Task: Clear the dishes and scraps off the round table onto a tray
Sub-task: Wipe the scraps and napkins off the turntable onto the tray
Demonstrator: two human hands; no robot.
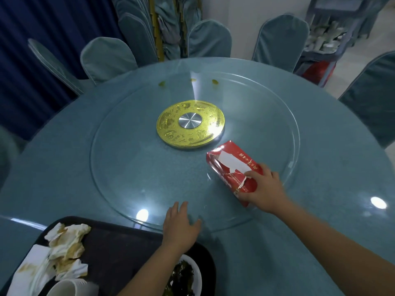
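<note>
A red tissue pack (230, 165) with a torn white opening lies on the glass turntable (128, 171) of the round blue table (320, 221). My right hand (261, 189) grips its near end, fingers over the top and thumb at the side. My left hand (181, 225) lies flat with spread fingers on the turntable's near rim. At the bottom left sits a dark tray (119, 248). It holds stained crumpled napkins (66, 248), a white plate (196, 272) with dark green scraps and white cups (68, 288).
A gold and silver hub (190, 122) sits at the turntable's centre. Small yellowish stains (214, 81) mark the far glass. Blue-covered chairs (209, 39) ring the table. A cart with dishes (322, 43) stands at the back right.
</note>
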